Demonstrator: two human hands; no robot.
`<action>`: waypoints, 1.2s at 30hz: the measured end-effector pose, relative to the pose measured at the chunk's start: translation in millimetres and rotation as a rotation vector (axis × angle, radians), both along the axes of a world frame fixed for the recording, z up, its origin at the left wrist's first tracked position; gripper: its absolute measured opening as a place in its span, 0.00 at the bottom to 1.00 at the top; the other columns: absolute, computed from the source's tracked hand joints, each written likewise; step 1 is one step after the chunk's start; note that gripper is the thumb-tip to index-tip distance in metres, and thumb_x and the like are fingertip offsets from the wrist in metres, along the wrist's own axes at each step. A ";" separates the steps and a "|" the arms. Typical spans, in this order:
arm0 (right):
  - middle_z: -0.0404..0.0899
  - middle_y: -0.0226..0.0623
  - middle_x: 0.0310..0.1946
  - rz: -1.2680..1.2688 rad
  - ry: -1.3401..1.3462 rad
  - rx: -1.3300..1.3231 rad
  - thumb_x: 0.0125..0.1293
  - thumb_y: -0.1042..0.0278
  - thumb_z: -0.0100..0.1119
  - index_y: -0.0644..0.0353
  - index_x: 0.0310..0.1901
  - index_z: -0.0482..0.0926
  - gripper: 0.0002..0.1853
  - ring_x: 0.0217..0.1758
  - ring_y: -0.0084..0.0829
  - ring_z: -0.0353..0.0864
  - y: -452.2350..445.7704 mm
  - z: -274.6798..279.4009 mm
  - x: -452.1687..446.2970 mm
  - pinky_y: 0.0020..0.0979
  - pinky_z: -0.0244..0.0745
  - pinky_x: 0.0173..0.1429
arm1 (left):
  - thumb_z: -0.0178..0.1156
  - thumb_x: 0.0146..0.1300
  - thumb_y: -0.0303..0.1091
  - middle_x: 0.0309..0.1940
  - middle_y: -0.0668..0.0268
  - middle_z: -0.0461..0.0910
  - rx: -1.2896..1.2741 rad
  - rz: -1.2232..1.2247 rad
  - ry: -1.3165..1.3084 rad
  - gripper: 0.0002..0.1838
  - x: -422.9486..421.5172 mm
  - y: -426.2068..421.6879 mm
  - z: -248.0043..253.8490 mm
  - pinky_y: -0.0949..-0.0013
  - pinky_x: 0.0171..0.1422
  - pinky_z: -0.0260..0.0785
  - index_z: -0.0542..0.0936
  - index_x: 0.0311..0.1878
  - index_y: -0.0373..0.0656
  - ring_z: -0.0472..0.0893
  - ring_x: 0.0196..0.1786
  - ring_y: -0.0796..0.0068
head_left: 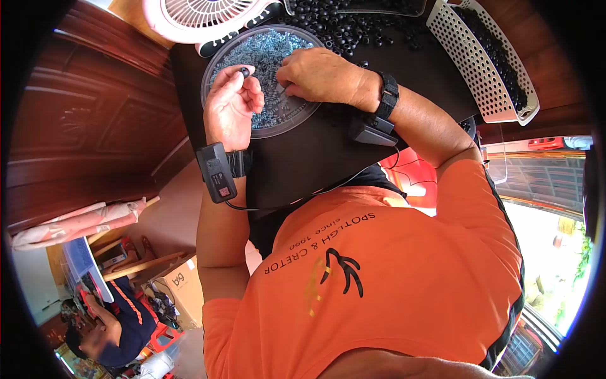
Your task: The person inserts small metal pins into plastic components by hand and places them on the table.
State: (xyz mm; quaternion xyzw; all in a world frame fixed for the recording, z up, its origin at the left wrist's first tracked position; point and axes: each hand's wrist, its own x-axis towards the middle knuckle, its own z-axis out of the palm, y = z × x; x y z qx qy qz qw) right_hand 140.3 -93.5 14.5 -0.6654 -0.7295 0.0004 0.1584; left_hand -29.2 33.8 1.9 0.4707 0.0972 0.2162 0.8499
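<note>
Between the thumb and fingertips of my left hand (232, 107) is a small round black piece with a hole, like a bead (245, 72). That hand is raised over the left part of a round clear tub (310, 120). Many small bluish, see-through pieces (271, 54) fill the tub. My right hand (325, 76) reaches in from the right, palm down, its curled fingers down among the pieces. What its fingertips pinch, if anything, is hidden.
Black bead-like pieces (341, 38) lie loose behind the tub on the dark table (284, 170). A white perforated basket (480, 76) of black pieces stands at right, a fan (202, 16) at back left. Cables run from both wrist devices. Another person (120, 328) sits lower left.
</note>
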 end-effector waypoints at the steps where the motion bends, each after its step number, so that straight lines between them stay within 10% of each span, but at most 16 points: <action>1: 0.79 0.40 0.30 -0.014 0.018 -0.010 0.55 0.65 0.63 0.59 0.33 0.80 0.08 0.40 0.43 0.80 0.5 0.7 0.1 0.41 0.75 0.44 | 0.49 0.70 0.35 0.31 0.61 0.75 -0.004 0.001 0.008 0.12 0.0 -0.2 0.0 0.72 0.34 0.67 0.76 0.48 0.37 0.74 0.30 0.71; 8: 0.80 0.43 0.30 -0.034 0.115 0.020 0.55 0.68 0.62 0.61 0.36 0.81 0.08 0.38 0.42 0.81 2.5 1.6 5.5 0.39 0.75 0.44 | 0.51 0.69 0.35 0.29 0.63 0.76 -0.019 0.008 0.025 0.11 1.6 -4.7 2.5 0.73 0.33 0.67 0.76 0.46 0.39 0.75 0.29 0.73; 15: 0.83 0.32 0.36 0.122 1.013 0.044 0.63 0.70 0.62 0.65 0.42 0.82 0.09 0.42 0.21 0.80 6.9 15.8 16.9 0.26 0.75 0.50 | 0.52 0.67 0.35 0.28 0.63 0.78 -0.035 -0.050 0.008 0.10 6.2 -13.3 -0.1 0.73 0.32 0.67 0.76 0.44 0.38 0.77 0.27 0.73; 36: 0.83 0.31 0.35 0.228 1.185 0.025 0.63 0.69 0.64 0.65 0.43 0.83 0.10 0.41 0.21 0.80 2.5 18.6 12.9 0.25 0.75 0.50 | 0.51 0.67 0.34 0.36 0.58 0.79 -0.045 -0.079 -0.085 0.09 10.1 -23.9 -0.5 0.68 0.43 0.71 0.74 0.42 0.39 0.79 0.35 0.67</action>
